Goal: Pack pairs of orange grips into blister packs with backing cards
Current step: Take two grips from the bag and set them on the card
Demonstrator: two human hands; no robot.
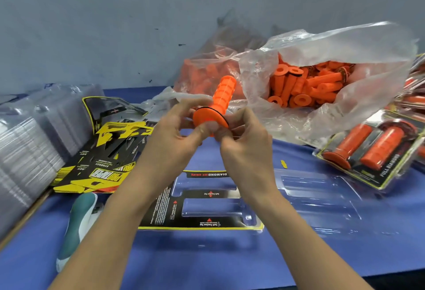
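Head: both hands point(174, 128) point(243, 138) pinch grip point(219, 101), apparently above blister point(207, 207).

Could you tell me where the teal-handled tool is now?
Head view, lower left: the teal-handled tool lies on the blue table, just below the stack of backing cards.

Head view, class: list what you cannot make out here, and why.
All in head view.
Flange of orange grip: under left hand and right hand fingers.
Count in clear bag: crumpled plastic hides it.
Print on backing card: too small.
Some finished packs: cut by right edge.
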